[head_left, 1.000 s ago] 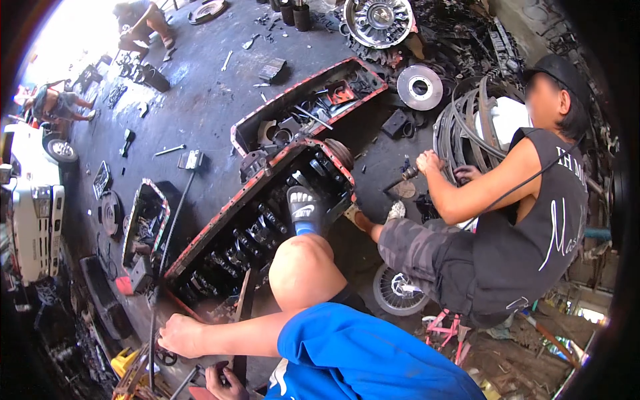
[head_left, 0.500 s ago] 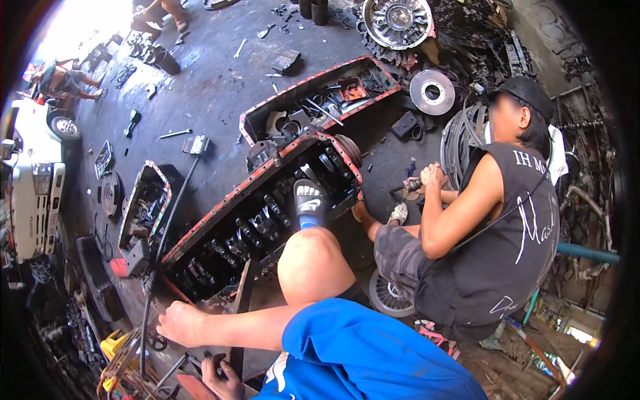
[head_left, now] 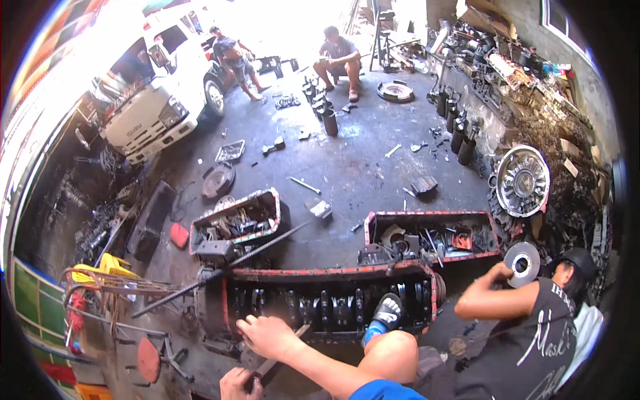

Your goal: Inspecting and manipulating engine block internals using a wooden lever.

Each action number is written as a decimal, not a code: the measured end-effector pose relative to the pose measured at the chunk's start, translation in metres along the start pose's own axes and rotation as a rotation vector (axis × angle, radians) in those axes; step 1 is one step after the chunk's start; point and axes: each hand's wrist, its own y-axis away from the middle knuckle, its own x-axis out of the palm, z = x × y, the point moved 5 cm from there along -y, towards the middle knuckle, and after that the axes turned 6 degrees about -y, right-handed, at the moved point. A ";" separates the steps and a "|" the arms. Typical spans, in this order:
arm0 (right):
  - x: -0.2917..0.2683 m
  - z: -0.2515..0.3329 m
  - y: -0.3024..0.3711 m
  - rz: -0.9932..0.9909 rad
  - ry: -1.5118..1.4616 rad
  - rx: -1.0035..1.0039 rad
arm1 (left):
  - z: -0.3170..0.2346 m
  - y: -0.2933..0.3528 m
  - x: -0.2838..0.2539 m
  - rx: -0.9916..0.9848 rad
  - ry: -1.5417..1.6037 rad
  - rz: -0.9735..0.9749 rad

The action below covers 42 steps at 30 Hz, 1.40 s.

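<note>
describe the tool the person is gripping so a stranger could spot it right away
Start at the long red-edged engine block lying across the floor. At its near edge the left hand and right hand grip a dark metal bar. Unlike the long thin rod behind, it is short and handheld.

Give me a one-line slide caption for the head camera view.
Both hands, left hand and right hand, grip a long bar beside an open engine block on a workshop floor.

Dark metal bar [head_left: 277, 362], tilted (greasy), against red-rimmed engine block [head_left: 327, 303] on floor.
</note>
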 end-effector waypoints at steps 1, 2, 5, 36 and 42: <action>0.001 0.000 0.002 0.005 0.020 0.001 | -0.002 0.000 -0.001 0.007 -0.015 -0.013; 0.003 0.000 0.005 0.009 0.038 0.005 | -0.004 0.003 -0.002 0.015 -0.030 -0.022; 0.001 -0.006 0.008 -0.003 0.024 -0.006 | -0.007 -0.003 -0.001 0.027 -0.002 -0.010; 0.009 0.017 -0.010 -0.171 -0.036 -0.048 | -0.008 -0.008 0.004 0.026 0.054 0.053; -0.012 0.035 -0.016 -0.202 -0.109 -0.062 | 0.002 -0.002 -0.007 0.026 0.246 -0.054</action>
